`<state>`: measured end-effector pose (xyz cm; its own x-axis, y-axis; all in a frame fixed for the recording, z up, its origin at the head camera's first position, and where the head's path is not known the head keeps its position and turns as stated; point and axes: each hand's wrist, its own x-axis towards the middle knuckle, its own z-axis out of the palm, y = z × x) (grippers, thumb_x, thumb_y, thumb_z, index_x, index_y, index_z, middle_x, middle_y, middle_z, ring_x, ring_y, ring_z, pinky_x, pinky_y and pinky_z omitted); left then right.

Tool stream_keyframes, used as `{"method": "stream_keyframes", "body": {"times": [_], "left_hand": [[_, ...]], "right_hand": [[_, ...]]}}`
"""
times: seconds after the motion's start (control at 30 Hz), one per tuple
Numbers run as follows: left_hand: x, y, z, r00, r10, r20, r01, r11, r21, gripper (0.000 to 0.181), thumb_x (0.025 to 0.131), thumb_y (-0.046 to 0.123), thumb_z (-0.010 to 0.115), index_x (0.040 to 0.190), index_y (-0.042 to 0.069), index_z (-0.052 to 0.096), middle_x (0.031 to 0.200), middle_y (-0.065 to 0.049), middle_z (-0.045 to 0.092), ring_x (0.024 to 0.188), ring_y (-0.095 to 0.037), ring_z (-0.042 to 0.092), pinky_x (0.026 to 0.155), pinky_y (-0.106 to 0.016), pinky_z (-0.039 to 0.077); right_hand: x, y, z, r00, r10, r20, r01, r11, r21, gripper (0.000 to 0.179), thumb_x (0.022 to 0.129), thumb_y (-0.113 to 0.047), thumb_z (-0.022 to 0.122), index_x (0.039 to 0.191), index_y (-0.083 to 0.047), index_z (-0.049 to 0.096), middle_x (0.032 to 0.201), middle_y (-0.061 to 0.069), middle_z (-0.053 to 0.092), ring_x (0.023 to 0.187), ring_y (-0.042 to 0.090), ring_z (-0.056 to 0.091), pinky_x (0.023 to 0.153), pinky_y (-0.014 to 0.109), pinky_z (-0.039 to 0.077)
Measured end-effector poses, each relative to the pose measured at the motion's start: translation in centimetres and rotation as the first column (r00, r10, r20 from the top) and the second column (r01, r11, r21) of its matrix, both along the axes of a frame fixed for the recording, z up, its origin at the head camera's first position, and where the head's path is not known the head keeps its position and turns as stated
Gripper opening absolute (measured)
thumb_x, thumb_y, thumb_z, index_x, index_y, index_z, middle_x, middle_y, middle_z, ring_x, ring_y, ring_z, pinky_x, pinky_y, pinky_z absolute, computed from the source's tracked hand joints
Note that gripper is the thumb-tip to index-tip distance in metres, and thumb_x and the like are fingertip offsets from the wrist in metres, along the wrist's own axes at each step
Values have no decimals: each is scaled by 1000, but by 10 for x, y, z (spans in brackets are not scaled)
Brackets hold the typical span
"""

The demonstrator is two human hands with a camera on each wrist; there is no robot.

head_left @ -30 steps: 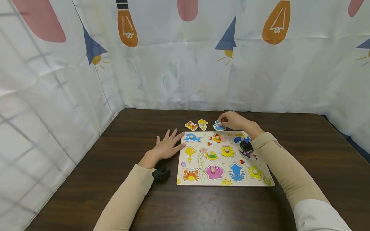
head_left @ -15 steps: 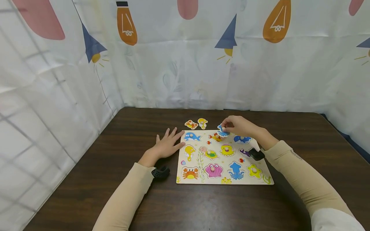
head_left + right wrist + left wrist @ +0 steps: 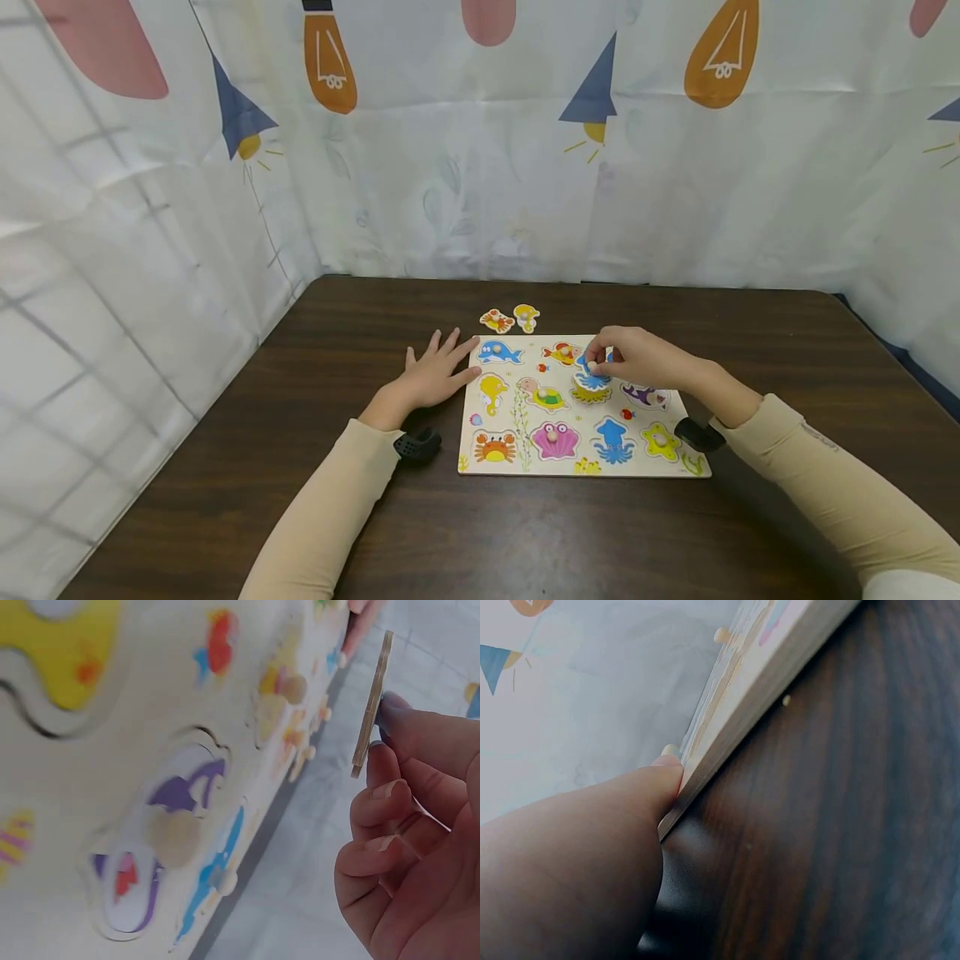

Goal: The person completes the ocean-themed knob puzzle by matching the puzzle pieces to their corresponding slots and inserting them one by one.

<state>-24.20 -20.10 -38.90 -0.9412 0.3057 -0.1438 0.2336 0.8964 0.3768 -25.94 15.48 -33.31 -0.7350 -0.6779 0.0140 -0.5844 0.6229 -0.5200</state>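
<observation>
A peg puzzle board [image 3: 588, 421] with sea animals lies on the table. My right hand [image 3: 637, 360] pinches the knob of a blue squid puzzle piece [image 3: 591, 382], held over the yellow octopus and partly covering it. In the right wrist view the squid piece [image 3: 373, 705] appears edge-on, apart from the board, between thumb and fingers. Toward the board's front is a blue squid picture [image 3: 613, 442] with no knob visible. My left hand [image 3: 429, 379] lies with spread fingers at the board's left edge; its thumb [image 3: 667, 780] touches that edge in the left wrist view.
Behind the board, a small crab piece [image 3: 497, 321] and a yellow seahorse piece [image 3: 527, 317] lie on the dark wooden table [image 3: 375, 333]. Knobbed pieces such as the whale [image 3: 498, 352] and starfish [image 3: 660, 442] sit in the board. A printed curtain [image 3: 465, 192] hangs behind.
My right hand has lifted the squid piece from the table behind the board and brought it forward over the board. My left hand stays in place.
</observation>
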Motion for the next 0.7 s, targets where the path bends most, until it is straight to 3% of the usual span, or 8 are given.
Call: {"method": "stream_keyframes", "body": {"times": [0.43,0.7], "left_hand": [[-1,-2,-1,1000,3,-6,-3,1000,-3,70,108,54,42,167,26,17,172,-11,3,155,-40,-7,112,-76,-5],[-2,-1,-3,1000,-3,-5,3,1000,-3,70,108,55,41,167,26,18,172,-12,3,155,-40,-7,112,-76,-6]], "right_hand": [[27,11,-9,997,63,44,-65,997,34,7,96,-11,74,101,-14,74,96,-5,60,77,13,55,65,27,50],[42,15,-13,996,62,65,-65,997,51,9,94,-13,76,100,-15,70,90,-7,56,76,11,51,64,24,46]]}}
